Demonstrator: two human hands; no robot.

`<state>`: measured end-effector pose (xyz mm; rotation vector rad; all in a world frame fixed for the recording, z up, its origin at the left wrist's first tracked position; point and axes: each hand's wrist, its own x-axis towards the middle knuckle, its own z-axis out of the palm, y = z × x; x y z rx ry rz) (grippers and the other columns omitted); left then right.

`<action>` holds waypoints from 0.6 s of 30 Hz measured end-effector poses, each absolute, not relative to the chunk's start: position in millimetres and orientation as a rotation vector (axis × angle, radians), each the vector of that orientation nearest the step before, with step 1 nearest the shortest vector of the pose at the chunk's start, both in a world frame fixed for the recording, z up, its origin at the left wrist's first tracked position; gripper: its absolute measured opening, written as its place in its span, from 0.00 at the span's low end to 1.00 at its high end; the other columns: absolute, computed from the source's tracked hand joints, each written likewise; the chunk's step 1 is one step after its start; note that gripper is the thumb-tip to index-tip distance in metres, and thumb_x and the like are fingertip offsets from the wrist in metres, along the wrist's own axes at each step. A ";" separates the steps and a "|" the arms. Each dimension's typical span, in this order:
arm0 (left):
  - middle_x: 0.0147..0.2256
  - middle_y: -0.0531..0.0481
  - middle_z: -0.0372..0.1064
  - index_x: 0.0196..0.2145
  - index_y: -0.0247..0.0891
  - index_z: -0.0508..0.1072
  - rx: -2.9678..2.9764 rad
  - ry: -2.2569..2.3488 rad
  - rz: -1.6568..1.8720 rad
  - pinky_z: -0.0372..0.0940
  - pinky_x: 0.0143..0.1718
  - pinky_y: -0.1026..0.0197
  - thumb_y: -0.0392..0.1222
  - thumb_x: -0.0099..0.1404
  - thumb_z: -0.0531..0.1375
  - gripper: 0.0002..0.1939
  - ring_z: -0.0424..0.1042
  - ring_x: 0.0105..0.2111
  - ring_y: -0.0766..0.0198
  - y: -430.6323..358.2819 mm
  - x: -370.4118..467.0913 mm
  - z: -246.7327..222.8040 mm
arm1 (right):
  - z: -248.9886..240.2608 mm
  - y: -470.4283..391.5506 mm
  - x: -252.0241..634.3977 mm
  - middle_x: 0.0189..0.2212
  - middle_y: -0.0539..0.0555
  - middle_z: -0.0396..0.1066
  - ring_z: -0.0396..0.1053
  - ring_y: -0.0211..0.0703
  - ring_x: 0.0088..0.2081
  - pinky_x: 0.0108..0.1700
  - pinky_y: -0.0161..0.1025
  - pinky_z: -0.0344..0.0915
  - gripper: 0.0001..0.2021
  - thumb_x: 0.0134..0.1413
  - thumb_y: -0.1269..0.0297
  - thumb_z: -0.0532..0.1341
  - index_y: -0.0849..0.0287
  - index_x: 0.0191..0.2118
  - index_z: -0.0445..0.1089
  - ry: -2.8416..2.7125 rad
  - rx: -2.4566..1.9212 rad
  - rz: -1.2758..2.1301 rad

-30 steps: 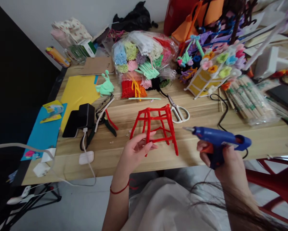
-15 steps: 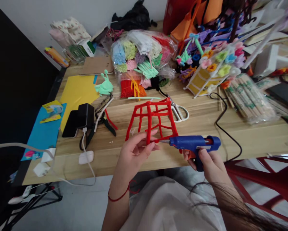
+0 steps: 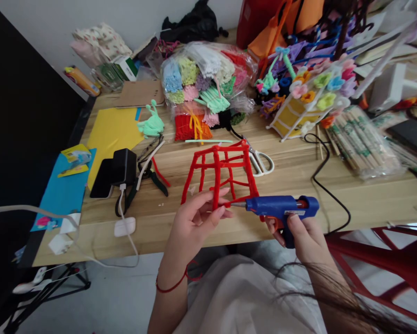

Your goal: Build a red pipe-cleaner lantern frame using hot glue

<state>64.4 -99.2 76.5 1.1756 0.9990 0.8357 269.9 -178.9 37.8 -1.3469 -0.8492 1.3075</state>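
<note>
My left hand [image 3: 198, 218] pinches the near lower corner of a red pipe-cleaner frame [image 3: 217, 171], a box-like lattice that narrows toward its top. In my right hand [image 3: 304, 234] is a blue hot glue gun [image 3: 278, 205], held by its handle with fingers around the orange trigger. The gun's metal nozzle points left and meets the frame's bottom bar, close to my left fingertips. Whether glue is coming out is too small to see. White-handled scissors [image 3: 262, 163] lie just behind the frame, and a pale green pipe cleaner [image 3: 208, 141] lies beyond it.
Bagged pipe cleaners [image 3: 208, 76] fill the back middle. A flower-topped yellow basket [image 3: 292, 118] and wrapped wooden sticks [image 3: 363, 141] stand right, near the gun's black cord [image 3: 329, 185]. Pliers [image 3: 158, 182], a phone [image 3: 101, 180], a black charger [image 3: 124, 167] and a white earbud case [image 3: 124, 227] lie left.
Almost nothing differs. Both hands keep their hold, and the nozzle stays against the frame's lower bar, with only a very slight shift in view.
</note>
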 end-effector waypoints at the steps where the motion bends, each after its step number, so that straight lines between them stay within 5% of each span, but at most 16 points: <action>1: 0.44 0.46 0.75 0.46 0.40 0.75 1.174 0.995 0.836 0.74 0.40 0.59 0.41 0.60 0.64 0.15 0.78 0.33 0.62 -99.3 64.3 76.5 | 37.6 -178.9 270.1 0.23 0.54 0.69 0.58 0.36 0.17 0.19 0.37 0.55 0.21 0.59 0.46 0.55 0.57 0.25 0.71 -0.843 -1.344 1.310; 18: 0.49 0.46 0.73 0.46 0.41 0.74 1.298 1.020 0.858 0.73 0.39 0.66 0.37 0.63 0.61 0.13 0.78 0.35 0.66 -100.6 64.4 75.6 | 31.7 -186.5 268.6 0.20 0.52 0.67 0.59 0.36 0.19 0.20 0.36 0.54 0.20 0.61 0.49 0.54 0.58 0.27 0.71 -0.937 -1.408 1.170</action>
